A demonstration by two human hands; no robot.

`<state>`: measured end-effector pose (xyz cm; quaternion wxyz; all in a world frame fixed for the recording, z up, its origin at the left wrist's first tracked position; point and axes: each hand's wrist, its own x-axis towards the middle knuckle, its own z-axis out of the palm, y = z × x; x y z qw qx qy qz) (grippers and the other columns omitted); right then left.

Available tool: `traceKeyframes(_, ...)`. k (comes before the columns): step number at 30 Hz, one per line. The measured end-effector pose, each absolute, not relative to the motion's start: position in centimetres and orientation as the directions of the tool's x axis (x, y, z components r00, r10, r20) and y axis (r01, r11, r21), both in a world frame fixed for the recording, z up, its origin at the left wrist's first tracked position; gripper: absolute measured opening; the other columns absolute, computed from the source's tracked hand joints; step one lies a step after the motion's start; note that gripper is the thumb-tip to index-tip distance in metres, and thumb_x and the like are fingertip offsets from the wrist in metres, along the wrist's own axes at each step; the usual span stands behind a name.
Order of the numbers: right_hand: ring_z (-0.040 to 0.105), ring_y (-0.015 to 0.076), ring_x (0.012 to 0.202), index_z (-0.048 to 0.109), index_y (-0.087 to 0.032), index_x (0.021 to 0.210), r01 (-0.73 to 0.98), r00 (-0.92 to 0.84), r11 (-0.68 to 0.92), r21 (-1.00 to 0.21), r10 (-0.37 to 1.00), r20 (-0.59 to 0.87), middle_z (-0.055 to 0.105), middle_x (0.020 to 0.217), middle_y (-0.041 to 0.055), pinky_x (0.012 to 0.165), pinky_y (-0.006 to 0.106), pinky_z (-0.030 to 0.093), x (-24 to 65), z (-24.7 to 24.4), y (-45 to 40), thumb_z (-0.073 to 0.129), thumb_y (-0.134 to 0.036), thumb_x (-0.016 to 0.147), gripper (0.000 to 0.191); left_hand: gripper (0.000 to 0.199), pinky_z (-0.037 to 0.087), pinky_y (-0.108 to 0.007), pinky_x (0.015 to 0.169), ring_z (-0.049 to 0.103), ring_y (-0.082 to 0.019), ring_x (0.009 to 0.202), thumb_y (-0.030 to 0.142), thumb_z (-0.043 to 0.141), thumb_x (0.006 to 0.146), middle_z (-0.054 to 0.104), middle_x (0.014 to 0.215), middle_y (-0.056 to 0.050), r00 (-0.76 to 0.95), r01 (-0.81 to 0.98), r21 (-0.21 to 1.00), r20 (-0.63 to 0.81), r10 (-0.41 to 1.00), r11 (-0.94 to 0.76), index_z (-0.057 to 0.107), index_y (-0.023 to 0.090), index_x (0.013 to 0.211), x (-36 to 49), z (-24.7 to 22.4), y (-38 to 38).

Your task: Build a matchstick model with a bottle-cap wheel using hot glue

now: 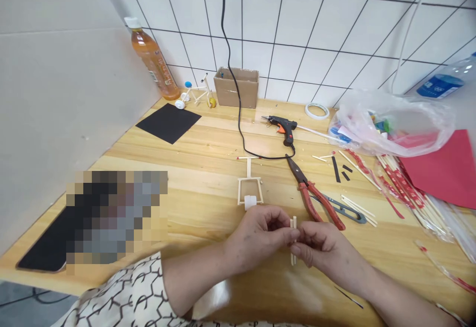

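Between my two hands, two short pale wooden sticks (pixel 294 257) stand side by side, upright in the view. My left hand (pixel 262 233) pinches them from the left with thumb and forefinger. From the right, my right hand (pixel 327 250) pinches the same sticks; its other fingers are curled. Just beyond my left hand lies a small frame of glued sticks (pixel 250 181), with a white piece (pixel 250 201) at its near end. Red-handled pliers (pixel 308 193) rest beyond my right hand, partly over a grey cutter (pixel 355 211).
A black glue gun (pixel 284 126) trails its cord across the table. Behind stand a cardboard box (pixel 238 89), a stick tricycle model (pixel 199 94) and a drink bottle (pixel 152 62). Black paper (pixel 169 123) lies left; a plastic bag (pixel 397 124), wrapped chopsticks (pixel 412 193) and red paper (pixel 446 168) lie right.
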<state>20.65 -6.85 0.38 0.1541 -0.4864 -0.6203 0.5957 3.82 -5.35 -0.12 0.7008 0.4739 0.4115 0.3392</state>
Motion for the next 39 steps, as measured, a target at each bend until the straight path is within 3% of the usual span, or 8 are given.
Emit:
traceKeyframes(7,0.049,0.0132,0.060,0.059,-0.018,0.071,0.620,-0.394,0.092,-0.779,0.895,-0.208,0.053,0.062,-0.0004,0.055,0.024,0.039,25.1,2.6,-4.1,0.048,-0.038,0.084,0.026,0.022,0.031,-0.018,0.046,0.041,-0.005,0.047,0.030,0.066,0.067,0.052,0.054,0.003,0.458,-0.147,0.879,-0.345,0.819,0.453,0.053,0.012,0.064,3.8,-0.1,-5.1)
traceKeyframes(9,0.054,0.0162,0.062,0.062,-0.019,0.078,0.791,-0.283,0.130,-0.597,0.944,-0.168,0.061,0.068,0.0026,0.058,0.026,0.040,28.1,2.9,-2.9,0.046,-0.041,0.084,0.028,0.021,0.032,-0.018,0.046,0.042,-0.005,0.047,0.029,0.065,0.068,0.053,0.055,0.003,0.464,-0.137,0.874,-0.358,0.810,0.465,0.053,0.012,0.064,3.9,-0.1,-5.2)
traceKeyframes(12,0.055,0.0204,0.058,0.063,-0.022,0.081,0.988,0.040,-0.057,-0.145,0.993,-0.115,0.063,0.065,0.0057,0.052,0.029,0.036,32.1,2.4,-1.1,0.046,-0.042,0.081,0.026,0.018,0.032,-0.019,0.047,0.043,-0.005,0.049,0.026,0.065,0.068,0.053,0.055,0.003,0.471,-0.122,0.877,-0.360,0.805,0.464,0.053,0.013,0.064,4.0,0.0,-5.2)
traceKeyframes(13,0.056,0.0210,0.059,0.063,-0.022,0.083,0.991,0.085,-0.099,-0.089,0.986,-0.144,0.063,0.066,0.0062,0.051,0.029,0.036,33.1,2.1,-0.7,0.046,-0.041,0.080,0.025,0.017,0.032,-0.019,0.047,0.042,-0.005,0.049,0.025,0.064,0.067,0.053,0.055,0.003,0.470,-0.115,0.879,-0.362,0.805,0.463,0.053,0.013,0.063,4.0,0.0,-5.3)
traceKeyframes(17,0.058,0.0209,0.062,0.061,-0.024,0.091,0.991,0.088,-0.106,-0.078,0.974,-0.210,0.065,0.072,0.0048,0.053,0.028,0.039,34.9,0.8,0.4,0.052,-0.034,0.075,0.021,0.015,0.032,-0.019,0.049,0.042,-0.005,0.050,0.023,0.065,0.066,0.053,0.056,0.003,0.468,-0.088,0.883,-0.372,0.801,0.462,0.054,0.012,0.062,4.1,0.1,-5.4)
traceKeyframes(24,0.059,0.0208,0.072,0.061,-0.023,0.080,0.990,-0.034,0.013,-0.139,0.988,-0.148,0.066,0.081,0.0042,0.059,0.029,0.041,34.8,1.5,-0.2,0.050,-0.034,0.076,0.017,0.014,0.032,-0.019,0.051,0.042,-0.005,0.052,0.021,0.065,0.066,0.053,0.057,0.003,0.482,-0.103,0.874,-0.373,0.793,0.474,0.055,0.012,0.063,4.1,0.0,-5.5)
traceKeyframes(28,0.057,0.0172,0.065,0.059,-0.023,0.072,0.982,-0.128,0.088,-0.165,0.960,-0.249,0.065,0.073,0.0014,0.057,0.026,0.039,34.4,1.6,-0.8,0.048,-0.032,0.077,0.015,0.014,0.032,-0.019,0.052,0.043,-0.005,0.053,0.021,0.065,0.066,0.053,0.057,0.003,0.477,-0.097,0.875,-0.378,0.793,0.475,0.054,0.012,0.062,4.2,-0.1,-5.5)
traceKeyframes(39,0.057,0.0161,0.059,0.056,-0.023,0.068,0.997,-0.044,0.022,-0.072,0.945,-0.323,0.064,0.067,0.0009,0.052,0.025,0.035,33.8,1.1,-0.9,0.048,-0.028,0.076,0.013,0.015,0.033,-0.020,0.055,0.043,-0.006,0.056,0.022,0.065,0.066,0.053,0.059,0.002,0.477,-0.080,0.879,-0.379,0.793,0.469,0.055,0.011,0.063,4.1,-0.1,-5.5)
